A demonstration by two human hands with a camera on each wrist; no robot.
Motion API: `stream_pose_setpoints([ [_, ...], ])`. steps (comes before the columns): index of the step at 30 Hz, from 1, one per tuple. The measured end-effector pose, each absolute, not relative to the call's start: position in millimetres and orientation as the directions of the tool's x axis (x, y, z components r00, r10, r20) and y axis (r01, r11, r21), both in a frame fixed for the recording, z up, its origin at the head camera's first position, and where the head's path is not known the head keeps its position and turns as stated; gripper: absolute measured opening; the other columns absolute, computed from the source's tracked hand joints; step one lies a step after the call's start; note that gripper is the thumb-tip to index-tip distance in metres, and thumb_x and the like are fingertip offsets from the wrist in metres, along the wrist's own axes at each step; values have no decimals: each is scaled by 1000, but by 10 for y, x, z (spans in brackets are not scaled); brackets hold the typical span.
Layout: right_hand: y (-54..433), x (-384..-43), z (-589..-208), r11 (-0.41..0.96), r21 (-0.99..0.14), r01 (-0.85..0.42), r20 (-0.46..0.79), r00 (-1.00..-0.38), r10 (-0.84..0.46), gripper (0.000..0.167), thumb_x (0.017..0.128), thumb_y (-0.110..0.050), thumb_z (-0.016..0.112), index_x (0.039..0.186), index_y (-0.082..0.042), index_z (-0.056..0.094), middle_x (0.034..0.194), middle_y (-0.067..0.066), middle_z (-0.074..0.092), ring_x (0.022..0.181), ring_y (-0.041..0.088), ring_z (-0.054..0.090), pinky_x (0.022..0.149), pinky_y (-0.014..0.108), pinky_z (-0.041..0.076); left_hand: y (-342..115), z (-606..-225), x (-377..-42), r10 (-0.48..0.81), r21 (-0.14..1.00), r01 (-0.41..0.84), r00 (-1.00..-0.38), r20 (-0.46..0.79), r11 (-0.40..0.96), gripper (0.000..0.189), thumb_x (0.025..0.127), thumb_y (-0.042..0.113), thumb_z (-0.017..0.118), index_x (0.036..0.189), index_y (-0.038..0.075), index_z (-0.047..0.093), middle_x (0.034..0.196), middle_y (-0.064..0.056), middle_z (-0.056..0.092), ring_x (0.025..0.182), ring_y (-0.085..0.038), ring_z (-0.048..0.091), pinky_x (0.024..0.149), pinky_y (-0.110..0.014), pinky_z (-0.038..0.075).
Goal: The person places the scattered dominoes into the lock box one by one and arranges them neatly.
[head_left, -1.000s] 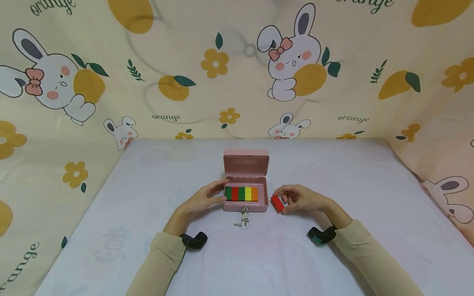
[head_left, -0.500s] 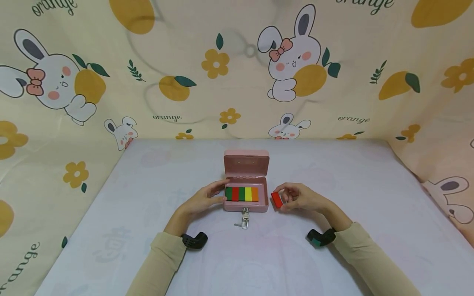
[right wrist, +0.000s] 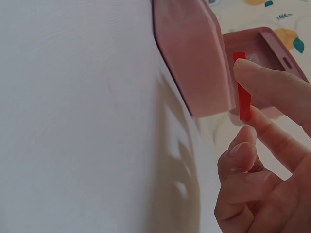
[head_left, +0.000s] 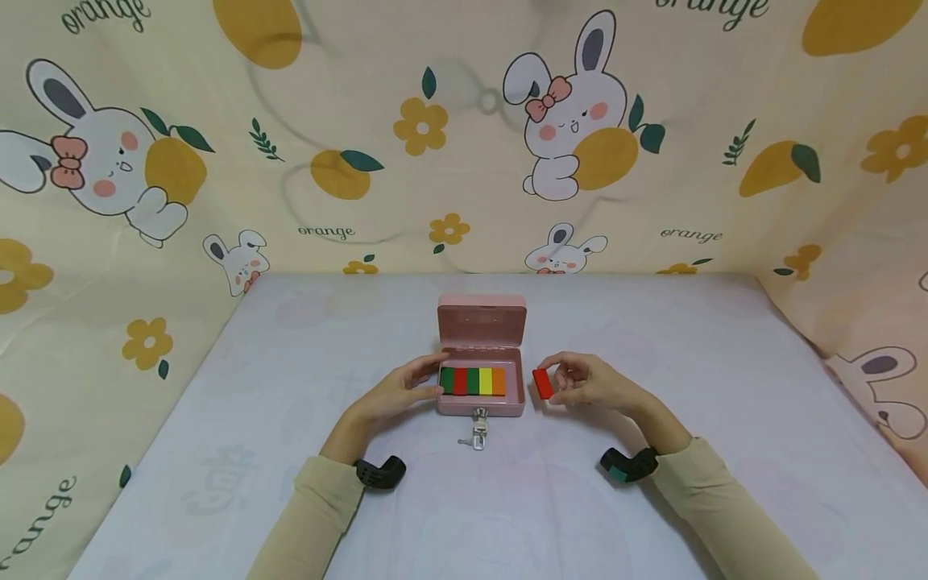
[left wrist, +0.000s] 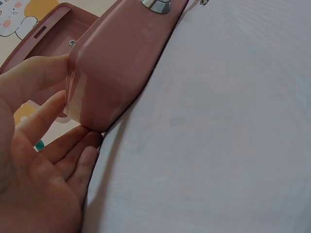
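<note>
A pink metal cash box (head_left: 480, 408) stands with its lid (head_left: 482, 322) raised at the back. Inside, at the left, lies a row of coloured blocks (head_left: 473, 382): green, red, green, yellow and orange. My left hand (head_left: 395, 392) rests against the box's left side, thumb and fingertips at the rim and wall, as the left wrist view shows. Just right of the box, my right hand (head_left: 594, 382) pinches a thin rectangular red block (head_left: 542, 384) between thumb and index finger. In the right wrist view this red block (right wrist: 244, 99) is upright, edge-on, the other fingers curled below it.
A silver lock with a key (head_left: 478, 431) is at the box's front. White cloth covers the table (head_left: 471, 515). A printed curtain (head_left: 464, 145) hangs behind and at both sides. Each wrist carries a black camera (head_left: 381, 472).
My right hand has moved slightly away from me with the red block, which has turned from slanted to nearly upright in the head view. The left hand and the box have not moved.
</note>
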State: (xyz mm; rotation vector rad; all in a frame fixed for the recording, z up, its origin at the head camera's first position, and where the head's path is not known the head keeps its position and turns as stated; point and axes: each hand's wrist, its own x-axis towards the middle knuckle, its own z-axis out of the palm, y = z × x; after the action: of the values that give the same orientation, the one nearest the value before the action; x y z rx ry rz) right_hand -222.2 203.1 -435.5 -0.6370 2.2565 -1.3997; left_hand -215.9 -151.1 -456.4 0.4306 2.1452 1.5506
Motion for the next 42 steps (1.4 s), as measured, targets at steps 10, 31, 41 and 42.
stream_pose_setpoints([
  [10, 1980, -2194, -4276, 371, -917, -148, -87, -833, -546, 47, 79, -6, 76, 121, 3, 55, 73, -5, 49, 64, 5, 45, 47, 18, 34, -1496, -4555, -2141, 491, 960, -69, -848, -201, 273, 62, 95, 14, 60, 150, 21, 34, 160, -5, 29, 150, -31, 25, 123, -54, 21],
  [31, 1831, -2202, -4212, 408, -899, -159, -77, -860, -505, 48, 79, -8, 77, 120, 1, 56, 73, -4, 48, 61, 4, 44, 46, 16, 32, -1499, -4574, -2157, 492, 959, -68, -847, -201, 274, 62, 94, 15, 61, 150, 22, 34, 161, -4, 28, 150, -31, 25, 123, -54, 21],
  [41, 1752, -2205, -4197, 395, -905, -157, -70, -861, -503, 47, 79, -8, 77, 120, 4, 56, 74, -1, 47, 60, 6, 42, 45, 16, 32, -1507, -4573, -2152, 499, 960, -54, -845, -190, 274, 62, 94, 14, 61, 150, 20, 34, 161, -5, 29, 149, -32, 26, 123, -53, 21],
  [42, 1744, -2206, -4198, 396, -905, -157, -71, -862, -502, 47, 79, -8, 77, 120, 4, 56, 74, 0, 47, 60, 6, 42, 45, 17, 32, -1508, -4570, -2150, 498, 960, -54, -846, -191, 276, 62, 94, 14, 61, 150, 20, 34, 161, -5, 29, 149, -31, 26, 123, -53, 21],
])
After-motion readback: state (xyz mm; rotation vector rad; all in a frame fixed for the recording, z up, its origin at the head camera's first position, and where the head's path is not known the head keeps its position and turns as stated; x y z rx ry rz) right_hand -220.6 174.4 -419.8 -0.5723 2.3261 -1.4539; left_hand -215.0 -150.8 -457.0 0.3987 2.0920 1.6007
